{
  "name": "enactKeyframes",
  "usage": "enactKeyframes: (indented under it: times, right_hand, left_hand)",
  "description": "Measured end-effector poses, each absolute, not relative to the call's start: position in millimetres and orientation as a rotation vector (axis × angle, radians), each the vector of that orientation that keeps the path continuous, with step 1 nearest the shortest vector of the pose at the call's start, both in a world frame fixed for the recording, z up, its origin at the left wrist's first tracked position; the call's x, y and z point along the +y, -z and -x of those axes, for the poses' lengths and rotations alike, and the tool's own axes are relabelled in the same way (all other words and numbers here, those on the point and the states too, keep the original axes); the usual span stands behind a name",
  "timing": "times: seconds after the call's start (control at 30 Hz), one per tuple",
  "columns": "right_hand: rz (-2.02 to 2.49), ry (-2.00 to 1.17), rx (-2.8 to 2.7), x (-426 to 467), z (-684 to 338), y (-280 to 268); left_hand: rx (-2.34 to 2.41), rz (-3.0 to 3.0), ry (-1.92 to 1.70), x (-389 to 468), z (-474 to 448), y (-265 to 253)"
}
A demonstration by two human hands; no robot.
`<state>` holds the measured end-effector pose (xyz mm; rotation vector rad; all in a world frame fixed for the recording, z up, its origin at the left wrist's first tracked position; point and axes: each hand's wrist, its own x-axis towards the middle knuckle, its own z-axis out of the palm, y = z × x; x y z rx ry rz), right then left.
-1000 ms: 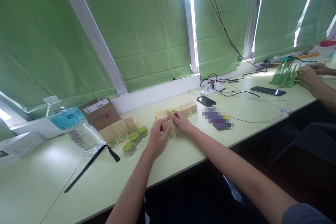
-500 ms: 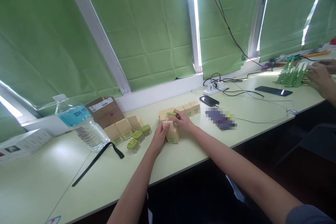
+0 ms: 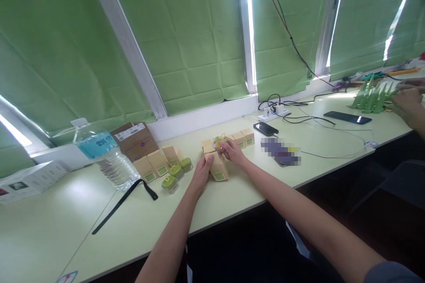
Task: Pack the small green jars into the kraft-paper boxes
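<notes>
My left hand [image 3: 202, 172] is closed around the side of a small tan carton [image 3: 219, 169] with a green label, which stands on the table. Just above its top, my right hand [image 3: 232, 150] pinches a small clear container with a green lid [image 3: 219, 142]. Behind the carton, a row of similar tan boxes [image 3: 247, 137] is partly covered by my right hand. To the left stand several more tan cartons [image 3: 157, 162], and before them sit three green-lidded clear containers [image 3: 170, 182].
A large water bottle [image 3: 109, 159] leans near a brown cardboard box [image 3: 135, 141]. A black strap [image 3: 116, 210] lies in front. On the right are phones [image 3: 265, 128], a power strip [image 3: 274, 113] with cables, and another person's hand [image 3: 408, 101] by green spiky pieces [image 3: 372, 97].
My right hand has lifted the green-lidded container slightly and tilted it above the carton. My left hand stays on the carton. The camera view has shifted a little.
</notes>
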<state>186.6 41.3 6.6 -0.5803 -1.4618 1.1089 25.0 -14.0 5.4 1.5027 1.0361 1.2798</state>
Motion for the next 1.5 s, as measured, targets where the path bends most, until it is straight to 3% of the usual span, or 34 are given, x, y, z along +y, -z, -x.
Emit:
enactKeyframes:
  times: [0.3,0.7,1.5]
  right_hand:
    - [0.588,-1.133,-1.345,42,-187,-9]
    - [0.373,-1.541,-1.274,45,-187,-11]
    - [0.535,-1.262,-1.572,31,-189,-12]
  left_hand:
    - [1.036,-1.543,-1.309,-10,-21,-1]
    - [0.977,-1.615,-1.341,-16,-20,-10]
    - [0.834,-1.484,-1.306,-13,-19,-7]
